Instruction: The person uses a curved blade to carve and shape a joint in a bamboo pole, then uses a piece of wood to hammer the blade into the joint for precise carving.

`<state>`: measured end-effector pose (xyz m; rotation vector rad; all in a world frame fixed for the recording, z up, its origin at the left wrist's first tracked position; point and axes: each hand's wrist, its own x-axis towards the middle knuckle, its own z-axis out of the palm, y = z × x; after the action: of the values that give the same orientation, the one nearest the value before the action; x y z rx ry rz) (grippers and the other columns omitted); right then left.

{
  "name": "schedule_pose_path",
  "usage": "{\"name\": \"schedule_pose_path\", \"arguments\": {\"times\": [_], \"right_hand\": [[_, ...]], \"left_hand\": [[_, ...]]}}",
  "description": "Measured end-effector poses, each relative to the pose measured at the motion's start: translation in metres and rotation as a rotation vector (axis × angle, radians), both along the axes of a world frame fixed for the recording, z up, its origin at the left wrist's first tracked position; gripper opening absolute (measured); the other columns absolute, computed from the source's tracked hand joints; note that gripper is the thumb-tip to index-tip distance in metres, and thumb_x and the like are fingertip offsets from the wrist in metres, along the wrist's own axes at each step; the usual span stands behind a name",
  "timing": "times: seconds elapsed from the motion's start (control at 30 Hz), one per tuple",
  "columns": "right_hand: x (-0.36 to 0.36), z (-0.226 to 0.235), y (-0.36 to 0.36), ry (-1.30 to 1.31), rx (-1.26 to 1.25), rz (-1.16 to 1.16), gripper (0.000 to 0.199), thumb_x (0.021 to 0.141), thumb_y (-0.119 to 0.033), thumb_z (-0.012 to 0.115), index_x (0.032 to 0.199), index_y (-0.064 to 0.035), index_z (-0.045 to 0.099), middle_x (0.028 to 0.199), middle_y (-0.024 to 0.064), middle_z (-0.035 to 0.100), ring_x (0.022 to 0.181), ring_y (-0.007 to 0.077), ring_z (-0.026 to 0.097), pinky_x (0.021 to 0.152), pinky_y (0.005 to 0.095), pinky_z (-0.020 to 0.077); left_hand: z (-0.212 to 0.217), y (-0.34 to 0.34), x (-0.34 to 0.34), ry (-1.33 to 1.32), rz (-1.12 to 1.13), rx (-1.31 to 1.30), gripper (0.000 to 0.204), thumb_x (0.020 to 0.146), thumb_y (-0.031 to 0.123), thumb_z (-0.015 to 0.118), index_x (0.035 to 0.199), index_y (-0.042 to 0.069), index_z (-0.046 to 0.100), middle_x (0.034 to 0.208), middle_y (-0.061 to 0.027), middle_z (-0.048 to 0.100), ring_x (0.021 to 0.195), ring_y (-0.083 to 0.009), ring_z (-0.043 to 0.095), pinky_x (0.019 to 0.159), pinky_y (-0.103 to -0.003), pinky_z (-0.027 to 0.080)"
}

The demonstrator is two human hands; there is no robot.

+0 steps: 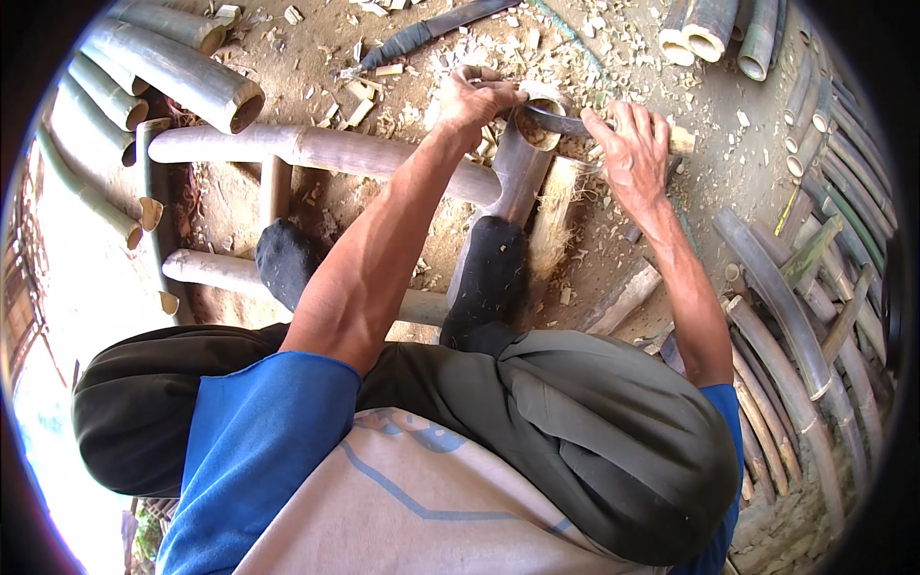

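A knife (559, 123) with a dark blade lies across the open end of a bamboo post (522, 163). My right hand (632, 153) is closed around it, with its pale handle (682, 141) sticking out past the fingers. My left hand (471, 101) pinches at the blade's tip, beside the rim of the post. That post belongs to a ladder-like bamboo frame (326, 150) lying on the ground, its long rails running left. My feet in black socks (287, 264) rest by the frame, one against the post.
Wood chips and shavings cover the dirt floor. Beyond my hands lies a machete (422, 38) with a dark wrapped grip. Cut bamboo poles (182, 77) are at upper left, more (709, 34) at upper right. Curved bamboo pieces (795, 345) are piled on the right. A rough wood block (556, 211) stands beside the post.
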<state>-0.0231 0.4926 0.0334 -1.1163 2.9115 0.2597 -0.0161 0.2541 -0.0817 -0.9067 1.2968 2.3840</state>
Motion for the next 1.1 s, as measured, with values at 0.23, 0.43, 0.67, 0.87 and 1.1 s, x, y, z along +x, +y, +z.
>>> {"name": "schedule_pose_path", "arguments": {"times": [0.23,0.43,0.67,0.87,1.1], "right_hand": [[-0.031,-0.006,0.008,-0.085,-0.055,0.111,0.049,0.084,0.008,0.064,0.125,-0.0173,0.074,0.120,0.0110,0.064,0.118,0.0305,0.058,0.106,0.0508,0.0399],[-0.053,0.017,0.002,-0.299,-0.025,0.119,0.051,0.082,0.010,0.066,0.126,-0.0144,0.071,0.113,0.0096,0.065,0.114,0.0288,0.060,0.107,0.0466,0.0397],[-0.005,0.042,0.029,-0.929,-0.945,-0.582,0.046,0.089,-0.013,0.059,0.134,-0.0007,0.056,0.103,0.0107,0.064,0.088,0.0162,0.066,0.075,0.0325,0.0579],[0.063,0.052,-0.031,-1.625,-1.509,-1.420,0.040,0.107,-0.032,0.048,0.125,0.0025,0.056,0.082,0.0164,0.068,0.060,0.0251,0.067,0.054,0.0375,0.0571],[0.053,0.026,-0.036,-1.833,-1.359,-1.473,0.043,0.108,-0.033,0.050,0.124,0.0048,0.059,0.083,0.0141,0.068,0.062,0.0246,0.069,0.053,0.0366,0.0574]], "left_hand": [[0.005,0.001,0.002,-0.003,-0.012,-0.015,0.055,0.077,-0.010,0.084,0.120,-0.004,0.049,0.114,-0.0241,0.072,0.104,-0.0288,0.073,0.097,-0.037,0.061],[0.009,0.004,0.006,-0.019,0.035,0.054,0.044,0.089,0.001,0.078,0.122,-0.005,0.050,0.114,-0.0233,0.072,0.102,-0.0291,0.075,0.090,-0.037,0.064],[0.067,-0.043,0.043,0.074,-0.180,-0.586,0.063,0.093,0.043,0.078,0.128,-0.006,0.058,0.106,-0.0233,0.073,0.098,-0.0274,0.075,0.082,-0.040,0.061],[0.074,-0.017,0.069,0.088,-0.620,-1.007,0.097,0.073,0.083,0.073,0.119,-0.002,0.063,0.098,-0.0145,0.076,0.098,-0.0299,0.073,0.113,-0.051,0.033],[0.074,0.000,0.063,0.022,-0.739,-1.162,0.094,0.068,0.090,0.068,0.105,0.004,0.070,0.091,-0.0111,0.077,0.093,-0.0295,0.073,0.103,-0.051,0.038]]}}
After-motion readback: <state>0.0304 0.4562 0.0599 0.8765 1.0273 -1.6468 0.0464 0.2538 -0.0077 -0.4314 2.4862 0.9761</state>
